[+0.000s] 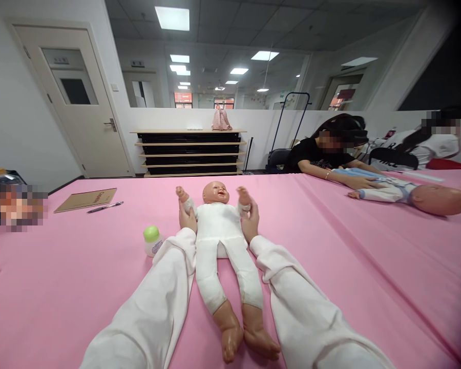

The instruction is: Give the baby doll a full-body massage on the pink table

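Observation:
A baby doll (pixel 221 223) with a white cloth body lies on its back on the pink-covered table (pixel 292 225), head away from me and feet toward me. My left hand (pixel 187 218) is closed around the doll's arm on the left side. On the right side, my right hand (pixel 250 220) grips the other arm, its fingers wrapped behind it. Both doll forearms point up, with the small hands above my fingers. Beside my left sleeve stands a white bottle (pixel 152 242) with a green cap, partly covered by the sleeve.
At the left lie a brown notebook (pixel 86 199) and a pen (pixel 105 207). A person (pixel 322 148) across the table at the right leans over another doll (pixel 415 195). Another person (pixel 430 138) sits farther right. Behind the table is a shelf stack (pixel 190 148).

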The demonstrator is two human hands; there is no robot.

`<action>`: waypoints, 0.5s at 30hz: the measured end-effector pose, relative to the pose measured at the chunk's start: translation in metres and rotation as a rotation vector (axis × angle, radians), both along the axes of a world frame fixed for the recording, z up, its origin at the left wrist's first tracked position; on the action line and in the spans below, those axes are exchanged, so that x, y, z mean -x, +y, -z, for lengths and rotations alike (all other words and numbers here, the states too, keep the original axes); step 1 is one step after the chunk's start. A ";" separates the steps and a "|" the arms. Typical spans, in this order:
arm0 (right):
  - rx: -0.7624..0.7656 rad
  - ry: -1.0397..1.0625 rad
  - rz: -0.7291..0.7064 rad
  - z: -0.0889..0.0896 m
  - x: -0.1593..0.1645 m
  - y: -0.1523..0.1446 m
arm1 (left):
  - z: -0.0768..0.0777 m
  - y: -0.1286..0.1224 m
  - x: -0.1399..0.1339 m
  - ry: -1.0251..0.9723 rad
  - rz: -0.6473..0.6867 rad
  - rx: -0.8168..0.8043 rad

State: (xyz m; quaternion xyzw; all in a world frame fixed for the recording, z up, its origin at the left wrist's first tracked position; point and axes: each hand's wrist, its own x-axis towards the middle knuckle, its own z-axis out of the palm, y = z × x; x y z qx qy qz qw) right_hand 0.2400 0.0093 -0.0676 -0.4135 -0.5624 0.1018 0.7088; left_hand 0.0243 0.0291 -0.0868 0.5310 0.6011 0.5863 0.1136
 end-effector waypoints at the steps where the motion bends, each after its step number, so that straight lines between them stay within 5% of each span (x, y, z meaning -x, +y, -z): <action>1: -0.028 -0.125 -0.059 -0.004 0.004 -0.004 | -0.003 -0.002 -0.002 0.060 0.010 -0.014; 7: -0.084 -0.612 -0.226 -0.010 0.011 -0.005 | -0.017 -0.015 -0.011 0.513 0.136 -0.027; 11: -0.073 -0.695 -0.205 -0.009 0.011 0.000 | -0.024 -0.021 -0.014 0.677 0.141 0.036; 15: -0.058 -0.601 -0.216 -0.004 0.012 -0.001 | -0.022 -0.021 -0.013 0.619 0.123 0.057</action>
